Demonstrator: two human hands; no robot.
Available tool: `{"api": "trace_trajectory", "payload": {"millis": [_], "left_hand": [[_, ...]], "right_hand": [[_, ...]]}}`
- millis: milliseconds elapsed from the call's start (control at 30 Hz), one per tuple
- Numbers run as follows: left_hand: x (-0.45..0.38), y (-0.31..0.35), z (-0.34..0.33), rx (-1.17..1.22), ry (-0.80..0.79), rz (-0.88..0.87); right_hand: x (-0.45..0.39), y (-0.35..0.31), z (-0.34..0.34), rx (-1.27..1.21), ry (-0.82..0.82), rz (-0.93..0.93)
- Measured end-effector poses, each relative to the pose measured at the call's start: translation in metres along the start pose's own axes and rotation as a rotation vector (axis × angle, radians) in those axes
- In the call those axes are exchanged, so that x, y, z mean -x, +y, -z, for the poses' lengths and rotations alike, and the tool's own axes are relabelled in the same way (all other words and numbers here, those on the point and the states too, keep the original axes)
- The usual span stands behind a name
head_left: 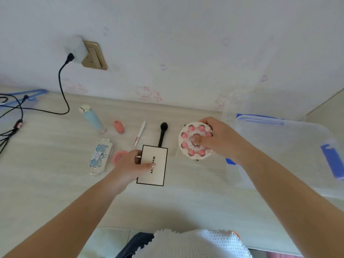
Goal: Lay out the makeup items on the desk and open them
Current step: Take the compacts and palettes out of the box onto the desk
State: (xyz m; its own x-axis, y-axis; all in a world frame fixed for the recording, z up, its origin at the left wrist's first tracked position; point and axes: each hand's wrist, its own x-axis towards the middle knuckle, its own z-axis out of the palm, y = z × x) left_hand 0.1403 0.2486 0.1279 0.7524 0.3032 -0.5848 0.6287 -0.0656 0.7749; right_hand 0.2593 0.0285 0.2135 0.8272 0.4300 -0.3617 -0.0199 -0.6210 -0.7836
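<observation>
My left hand [130, 167] grips a white rectangular box with a black border [155, 171] at its left edge, thumb lying across the lettered top. My right hand [216, 138] holds a round white compact decorated with pink strawberries [188, 144], fingers curled round its far rim and thumb on its centre. On the desk [55, 174] lie a pale blue tube [92, 118], a small coral cap-shaped piece [119, 127], a slim white pen-like stick [140, 134], a black brush [162, 133], an ornate blue-and-white case [99, 157] and a round pink item [119, 157], partly hidden by my left hand.
A clear plastic storage bin with blue latches [290, 149] stands at the right. Black cables [16, 116] trail over the desk's left side from a wall socket with a white charger [80, 51]. A blue hanger [28, 94] lies at the far left, by the wall.
</observation>
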Motion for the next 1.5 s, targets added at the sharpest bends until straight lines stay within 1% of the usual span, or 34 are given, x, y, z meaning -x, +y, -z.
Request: {"api": "trace_trajectory", "payload": {"millis": [133, 267, 367, 500, 733, 900, 1000, 1067, 1267, 1500], "left_hand": [[-0.009, -0.034, 0.004, 0.012, -0.063, 0.08], [-0.017, -0.051, 0.001, -0.021, -0.063, 0.085], [-0.023, -0.054, -0.004, -0.036, -0.049, 0.075], [-0.032, -0.05, -0.011, -0.059, -0.028, 0.041], [-0.048, -0.052, -0.01, -0.163, 0.019, 0.029], [-0.052, -0.056, -0.009, -0.289, 0.043, -0.072], [-0.051, -0.059, -0.015, -0.433, 0.041, -0.161], [-0.048, -0.059, -0.019, -0.506, 0.058, -0.161], [-0.046, -0.061, -0.024, -0.582, 0.124, -0.158], [-0.044, -0.061, -0.026, -0.596, 0.134, -0.12]], "right_hand": [[-0.003, 0.021, -0.044, 0.009, -0.023, -0.1], [-0.006, 0.057, -0.078, -0.042, -0.014, -0.259], [-0.006, 0.08, -0.098, -0.125, 0.029, -0.391], [-0.003, 0.1, -0.115, -0.206, 0.092, -0.48], [-0.004, 0.102, -0.123, -0.21, 0.168, -0.493], [-0.012, 0.101, -0.125, -0.208, 0.191, -0.48], [-0.016, 0.098, -0.126, -0.161, 0.2, -0.482], [-0.017, 0.098, -0.127, -0.109, 0.193, -0.48], [-0.021, 0.101, -0.128, 0.054, 0.194, -0.43], [-0.022, 0.109, -0.129, 0.101, 0.211, -0.415]]}}
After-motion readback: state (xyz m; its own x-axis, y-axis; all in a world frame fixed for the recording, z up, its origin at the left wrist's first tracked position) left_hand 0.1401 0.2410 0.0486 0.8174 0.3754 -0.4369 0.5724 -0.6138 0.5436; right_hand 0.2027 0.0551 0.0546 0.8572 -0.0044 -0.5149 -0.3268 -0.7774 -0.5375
